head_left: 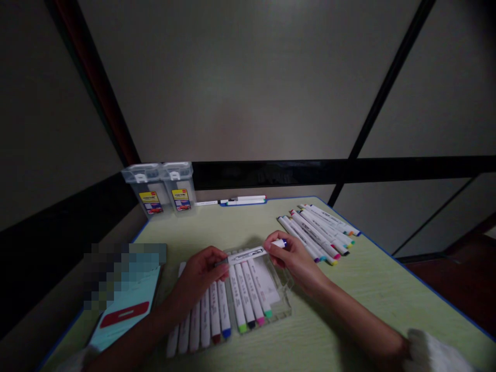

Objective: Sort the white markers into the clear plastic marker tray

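Observation:
A white marker (248, 255) with a dark blue end lies level across both hands, above a clear plastic case. My left hand (205, 267) pinches its left end between thumb and fingers. My right hand (291, 258) is closed around the other end, close to the blue tip. Below, the clear case (285, 309) holds several white markers (248, 297) with green, black and pink ends, and its right part shows bare. Another row of white markers (205, 320), two with dark red and blue ends, lies just left, partly hidden by my left hand.
Loose white markers (320, 230) lie in a spread at the table's right edge. Two lidded clear boxes (176, 188) stand at the back left. Several pens (246, 200) lie along the back edge. A turquoise booklet (132, 294), partly pixelated, is at left.

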`<state>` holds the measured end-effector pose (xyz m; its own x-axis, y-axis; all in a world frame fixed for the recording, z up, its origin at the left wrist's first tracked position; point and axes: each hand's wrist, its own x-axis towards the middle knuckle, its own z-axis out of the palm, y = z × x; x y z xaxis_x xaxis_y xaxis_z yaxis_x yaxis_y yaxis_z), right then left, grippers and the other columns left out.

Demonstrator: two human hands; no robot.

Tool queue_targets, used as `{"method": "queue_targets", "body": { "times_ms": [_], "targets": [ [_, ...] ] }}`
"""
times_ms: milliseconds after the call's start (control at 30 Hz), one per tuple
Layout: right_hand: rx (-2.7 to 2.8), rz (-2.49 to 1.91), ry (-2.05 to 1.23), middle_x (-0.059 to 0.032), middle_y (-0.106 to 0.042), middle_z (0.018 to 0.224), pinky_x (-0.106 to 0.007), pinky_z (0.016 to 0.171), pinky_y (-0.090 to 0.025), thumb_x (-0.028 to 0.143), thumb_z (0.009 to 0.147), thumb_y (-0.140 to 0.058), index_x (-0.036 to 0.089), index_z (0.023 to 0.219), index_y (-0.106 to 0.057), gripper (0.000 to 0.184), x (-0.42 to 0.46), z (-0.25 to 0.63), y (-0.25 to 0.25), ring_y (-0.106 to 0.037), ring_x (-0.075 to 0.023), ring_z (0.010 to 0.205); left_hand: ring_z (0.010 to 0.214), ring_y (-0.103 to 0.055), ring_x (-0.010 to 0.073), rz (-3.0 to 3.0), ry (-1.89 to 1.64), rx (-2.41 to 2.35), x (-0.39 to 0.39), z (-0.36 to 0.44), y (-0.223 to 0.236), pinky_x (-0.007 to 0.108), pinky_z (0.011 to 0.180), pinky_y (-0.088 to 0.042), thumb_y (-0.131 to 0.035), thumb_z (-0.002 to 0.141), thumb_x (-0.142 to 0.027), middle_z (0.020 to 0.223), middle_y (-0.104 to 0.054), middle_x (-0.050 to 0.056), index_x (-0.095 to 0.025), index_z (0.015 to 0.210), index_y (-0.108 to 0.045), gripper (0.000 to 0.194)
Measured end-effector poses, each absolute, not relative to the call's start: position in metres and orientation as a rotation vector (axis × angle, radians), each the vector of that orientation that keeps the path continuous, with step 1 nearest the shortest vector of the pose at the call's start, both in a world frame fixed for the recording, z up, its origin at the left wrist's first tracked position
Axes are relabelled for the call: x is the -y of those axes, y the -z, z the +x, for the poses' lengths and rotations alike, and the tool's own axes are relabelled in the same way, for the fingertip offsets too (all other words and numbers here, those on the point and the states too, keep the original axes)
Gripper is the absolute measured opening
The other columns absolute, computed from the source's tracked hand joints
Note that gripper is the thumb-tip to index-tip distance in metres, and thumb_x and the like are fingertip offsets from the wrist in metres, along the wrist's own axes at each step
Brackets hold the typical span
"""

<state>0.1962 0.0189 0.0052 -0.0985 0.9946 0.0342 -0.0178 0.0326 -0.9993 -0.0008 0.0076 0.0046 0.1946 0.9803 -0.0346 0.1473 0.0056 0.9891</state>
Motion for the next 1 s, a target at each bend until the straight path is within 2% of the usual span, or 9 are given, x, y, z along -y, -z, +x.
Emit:
{"method": "queue_targets", "body": {
  "times_ms": [567, 1000],
  "targets": [
    [1.296, -1.108, -1.304, 0.0062, -0.042, 0.043, -0.022, 0.041, -0.018, 0.040, 0.065, -0.061, 0.016, 0.066, -0.049, 0.027, -0.0194, 0.1977, -0.0037, -0.031, -0.0058, 0.039, 0.048, -0.047, 0.0096, 1.451, -0.982, -1.206, -0.0044, 0.0015, -0.0067, 0.021, 0.050, -0.035, -0.054, 0.065, -0.022, 0.049, -0.053, -0.006, -0.016, 0.062, -0.050, 0.008],
    [1.270, -1.029, -1.345, 0.0057, -0.043, 0.044, -0.022, 0.042, -0.020, 0.033, 0.068, -0.059, 0.017, 0.068, -0.050, 0.018, -0.0187, 0.1983, -0.0047, -0.033, -0.0064, 0.041, 0.048, -0.044, 0.0101, 1.484, -0.991, -1.193, -0.0012, 0.0029, -0.0109, 0.022, 0.052, -0.035, -0.049, 0.070, -0.027, 0.049, -0.051, -0.005, -0.017, 0.058, -0.049, 0.016]
  ]
}}
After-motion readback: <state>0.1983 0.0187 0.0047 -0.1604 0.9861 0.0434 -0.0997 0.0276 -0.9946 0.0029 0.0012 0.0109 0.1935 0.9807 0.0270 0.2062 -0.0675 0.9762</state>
